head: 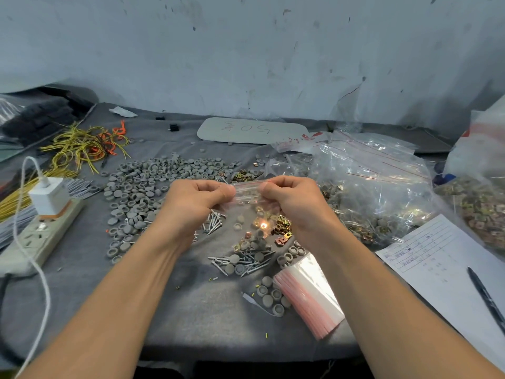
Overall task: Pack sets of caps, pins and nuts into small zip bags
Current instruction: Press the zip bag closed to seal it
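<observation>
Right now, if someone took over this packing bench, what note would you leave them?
Left hand and right hand each pinch the top strip of one small zip bag, held above the table; sealed or not, I cannot tell. Loose grey caps, pins and nuts lie below. Empty bags stacked by the right forearm; packed bags piled far right. Left: finish this bag, pack more.
</observation>
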